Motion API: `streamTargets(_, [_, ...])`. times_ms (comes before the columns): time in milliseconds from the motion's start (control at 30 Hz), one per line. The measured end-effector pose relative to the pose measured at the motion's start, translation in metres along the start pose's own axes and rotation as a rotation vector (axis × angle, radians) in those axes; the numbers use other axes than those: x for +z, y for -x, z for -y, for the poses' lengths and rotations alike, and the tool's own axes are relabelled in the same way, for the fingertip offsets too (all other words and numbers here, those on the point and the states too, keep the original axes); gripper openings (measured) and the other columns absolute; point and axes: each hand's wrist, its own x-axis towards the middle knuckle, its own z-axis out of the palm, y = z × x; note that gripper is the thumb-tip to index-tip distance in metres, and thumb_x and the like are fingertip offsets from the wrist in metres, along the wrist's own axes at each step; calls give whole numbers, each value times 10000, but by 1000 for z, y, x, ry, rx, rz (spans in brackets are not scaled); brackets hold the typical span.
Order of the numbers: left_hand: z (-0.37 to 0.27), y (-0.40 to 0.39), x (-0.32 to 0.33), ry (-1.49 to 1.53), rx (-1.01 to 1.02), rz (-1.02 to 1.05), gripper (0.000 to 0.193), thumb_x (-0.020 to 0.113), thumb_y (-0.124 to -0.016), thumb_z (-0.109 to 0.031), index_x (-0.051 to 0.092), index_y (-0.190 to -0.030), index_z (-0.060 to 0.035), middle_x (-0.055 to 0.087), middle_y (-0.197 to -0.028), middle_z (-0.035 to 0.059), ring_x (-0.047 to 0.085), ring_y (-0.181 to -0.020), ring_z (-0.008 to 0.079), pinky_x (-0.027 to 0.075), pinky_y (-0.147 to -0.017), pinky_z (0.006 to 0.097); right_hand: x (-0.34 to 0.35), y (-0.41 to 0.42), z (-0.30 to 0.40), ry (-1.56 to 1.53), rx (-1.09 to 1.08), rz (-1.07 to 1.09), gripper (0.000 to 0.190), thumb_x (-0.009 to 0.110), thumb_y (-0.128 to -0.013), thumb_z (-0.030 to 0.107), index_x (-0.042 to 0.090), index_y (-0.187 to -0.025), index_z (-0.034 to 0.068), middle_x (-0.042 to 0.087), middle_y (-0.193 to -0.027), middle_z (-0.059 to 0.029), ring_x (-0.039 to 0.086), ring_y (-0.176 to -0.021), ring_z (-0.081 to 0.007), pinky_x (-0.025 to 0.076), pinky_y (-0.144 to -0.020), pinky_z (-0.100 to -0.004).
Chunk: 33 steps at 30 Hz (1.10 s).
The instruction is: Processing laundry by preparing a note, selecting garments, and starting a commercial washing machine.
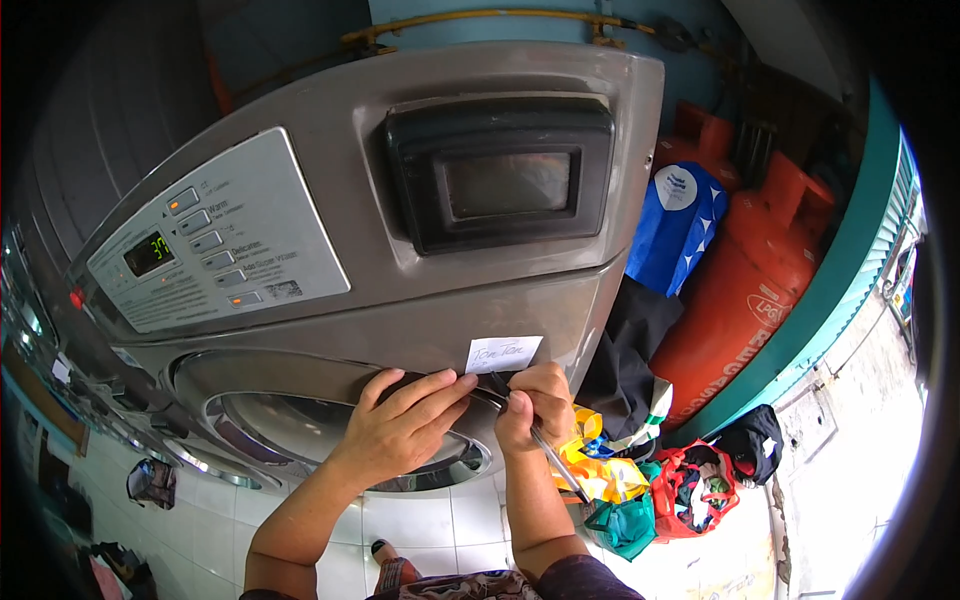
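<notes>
A small white paper slip (506,352) with handwriting on it rests against the grey front of a front-loading washing machine (420,315), just above its round door (300,416). My left hand (409,420) lies with its fingers spread over the upper door rim, and its fingertips reach the slip's lower left corner. In my right hand (538,405) is a slim pen (555,459). The pen's dark tip meets the bottom edge of the slip, while its long end slants down to the right.
A control panel (225,240) with a lit display is at upper left. Red gas cylinders (739,285) stand right of the machine, a blue bag (671,232) against them. Below are a yellow bag (611,480), a teal bag (622,525) and a red bag of clothes (694,487) on the floor.
</notes>
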Motion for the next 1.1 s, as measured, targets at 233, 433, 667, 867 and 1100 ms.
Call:
streamTargets(233, [1,0,2,-10,25,-13,279,582,-667,-136,626,-943,-151,513,-1157,-58,418,-1098,108,261,-940,376,0,3,-3,27,-29,-17,160,602,-685,-22,451,-703,29,531,-601,-90,476,-483,-189,381,-434,-274])
streamTargets(433, [1,0,1,-9,1,4,234,575,-723,-158,630,-950,-151,498,-1191,-80,425,-1111,73,263,-944,346,0,3,-4,30,-41,6,161,609,-698,-5,452,-710,28,538,-625,-89,481,-486,-193,387,-434,-279])
streamTargets(667, [0,-1,1,-2,0,6,230,575,-725,-159,628,-949,-152,504,-1183,-83,427,-1109,71,262,-940,343,0,3,-4,49,-45,2,174,615,-691,-13,448,-715,29,541,-632,-87,492,-496,-198,395,-439,-281])
streamTargets(867, [0,-1,0,8,-8,13,236,578,-722,-158,626,-953,-152,505,-1181,-84,427,-1109,71,259,-945,343,-1,3,-4,60,-32,5,179,615,-691,-15,445,-713,33,541,-625,-86,490,-494,-197,395,-438,-281])
streamTargets(1100, [0,-1,-1,13,-10,23,248,580,-714,-152,628,-958,-151,496,-1192,-83,419,-1115,70,259,-945,343,-5,0,-2,17,-13,5,172,604,-704,-5,436,-700,34,529,-601,-87,473,-480,-192,384,-429,-280])
